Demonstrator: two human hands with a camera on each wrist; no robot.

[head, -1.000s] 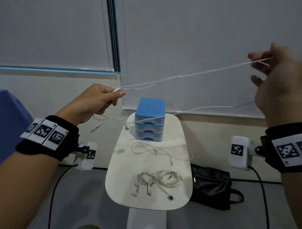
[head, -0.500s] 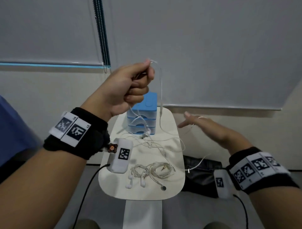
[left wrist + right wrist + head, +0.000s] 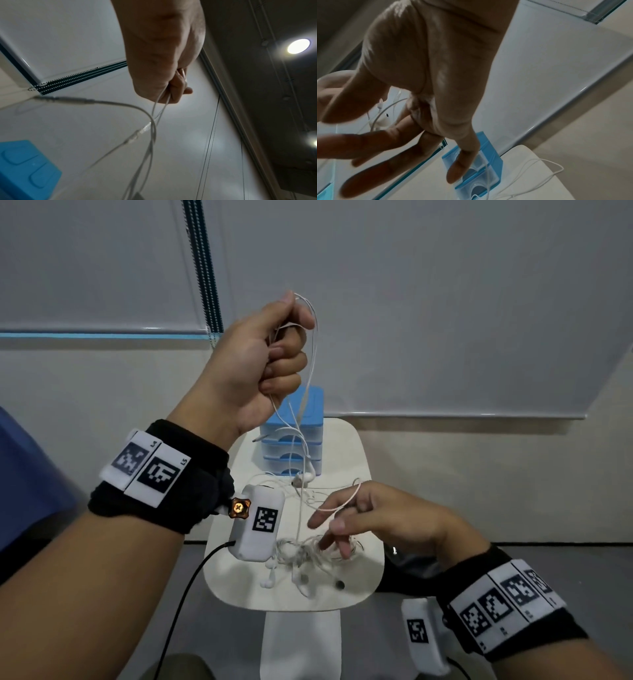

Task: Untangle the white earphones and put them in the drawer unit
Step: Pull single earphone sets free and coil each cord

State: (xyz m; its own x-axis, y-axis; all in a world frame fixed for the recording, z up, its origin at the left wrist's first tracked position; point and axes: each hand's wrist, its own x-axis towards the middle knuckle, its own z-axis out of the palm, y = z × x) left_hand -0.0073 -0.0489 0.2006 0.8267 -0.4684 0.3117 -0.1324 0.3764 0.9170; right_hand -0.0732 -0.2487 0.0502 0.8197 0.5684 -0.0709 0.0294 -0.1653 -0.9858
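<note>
— What differs from half a second back?

— My left hand (image 3: pixel 260 361) still holds the white earphones (image 3: pixel 310 392) up over the far end of the surface (image 3: pixel 359 594), fingers curled tight round the cord, thumb on top. My right hand (image 3: pixel 373 518) has come in from the right edge toward the middle; its fingers are spread and loose, and a loop of cord now lies over the fingers (image 3: pixel 358 498). A second ago the cord ran taut between both hands, wide apart; now it hangs slack from the left fist.

— Where do the earphones end?

— The strands drop in front of the blue drawer unit (image 3: pixel 313 405) at the far edge, and two earbuds dangle just before its lowest drawer. The plug (image 3: pixel 68 99) sticks out sideways in the left wrist view.

— Anything hard to make out?

— A second tangle of earphones (image 3: pixel 301 556) near the near edge is blurred and partly behind my right fingers and the left wrist camera (image 3: pixel 257 525). I cannot tell whether the hanging cord touches it. A dark bag (image 3: pixel 404 566) is mostly hidden behind my right wrist.
</note>
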